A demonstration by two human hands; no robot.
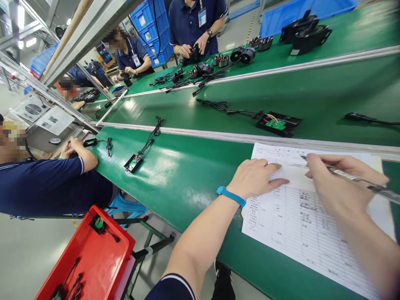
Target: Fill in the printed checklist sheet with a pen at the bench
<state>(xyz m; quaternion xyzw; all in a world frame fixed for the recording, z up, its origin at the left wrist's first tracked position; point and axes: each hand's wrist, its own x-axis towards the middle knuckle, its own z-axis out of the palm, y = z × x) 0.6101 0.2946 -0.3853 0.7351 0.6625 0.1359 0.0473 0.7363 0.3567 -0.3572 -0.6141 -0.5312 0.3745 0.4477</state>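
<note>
Lying flat on the green table (193, 175), the printed form (300, 225) was pressed down by the spread left hand (254, 177), while the pen (353, 179) was pinched by the right hand (336, 183); steady pressure seemed needed against slipping.

Blue wristband (231, 196) on left wrist; navy white-trimmed sleeve (171, 287).

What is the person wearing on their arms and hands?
Both hands are bare, with no gloves. The left hand has a thin blue band around its wrist. At the bottom edge, the left arm comes out of a short dark navy sleeve with a pale stripe along its hem. The right hand and forearm show no band or watch.
</note>
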